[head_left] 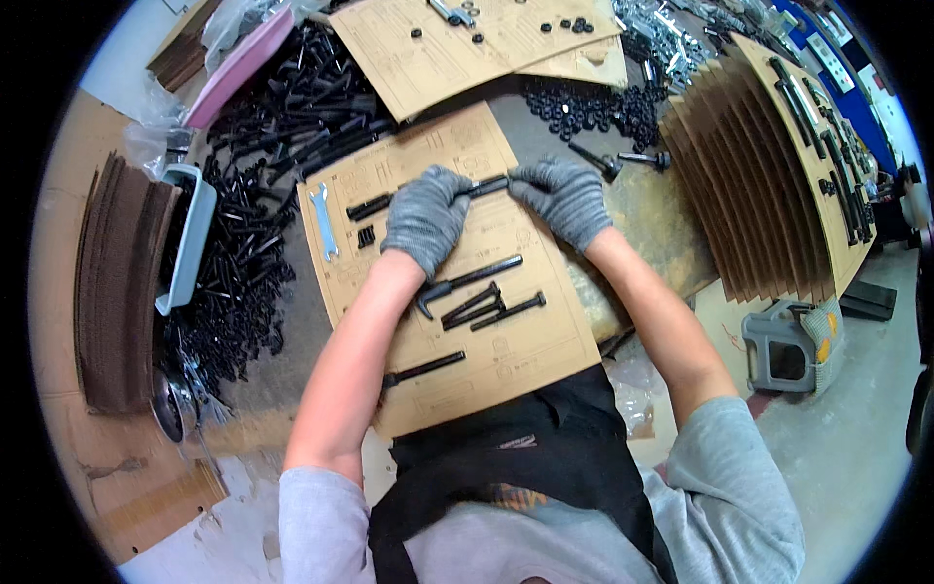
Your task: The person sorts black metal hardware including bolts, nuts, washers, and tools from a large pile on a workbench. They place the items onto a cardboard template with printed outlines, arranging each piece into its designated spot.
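Observation:
A brown cardboard sheet with printed outlines (545,331) lies before me, both hands over its upper part. My left hand (426,219), in a grey knit glove, is closed round a black rod (488,185). At the rod's right end, the fingertips of my right hand (564,200), gloved alike, are pinched together; whether a small part sits between them is hidden. A black bolt-like end (370,207) shows left of my left hand. Also on the sheet are an open-end wrench (324,222), a small black part (366,237), a hooked black piece (472,280) and several black bolts (508,311).
Black metal parts (243,243) are heaped left, beside a pale blue tray (190,238). Black nuts (593,107) and two bolts (623,161) lie beyond my right hand. Another cardboard sheet (467,58) is at the back. Stacked cardboard (744,185) stands right, above a grey plastic stool (786,346).

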`<move>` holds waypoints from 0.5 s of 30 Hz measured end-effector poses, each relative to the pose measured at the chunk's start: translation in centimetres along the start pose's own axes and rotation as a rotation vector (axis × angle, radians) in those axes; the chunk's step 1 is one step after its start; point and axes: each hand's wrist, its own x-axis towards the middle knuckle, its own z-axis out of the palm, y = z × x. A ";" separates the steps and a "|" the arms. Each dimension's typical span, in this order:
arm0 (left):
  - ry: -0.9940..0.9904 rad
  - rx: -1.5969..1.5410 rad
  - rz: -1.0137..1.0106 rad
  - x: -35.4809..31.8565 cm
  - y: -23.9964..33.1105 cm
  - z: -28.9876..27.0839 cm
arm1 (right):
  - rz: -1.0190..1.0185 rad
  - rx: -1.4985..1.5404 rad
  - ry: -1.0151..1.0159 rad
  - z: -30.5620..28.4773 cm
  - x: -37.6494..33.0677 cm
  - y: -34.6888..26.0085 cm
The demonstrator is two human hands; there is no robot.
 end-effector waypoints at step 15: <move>0.199 -0.159 0.034 -5.6 -0.7 -5.5 | -0.345 -0.096 -0.438 -3.1 -3.8 -9.2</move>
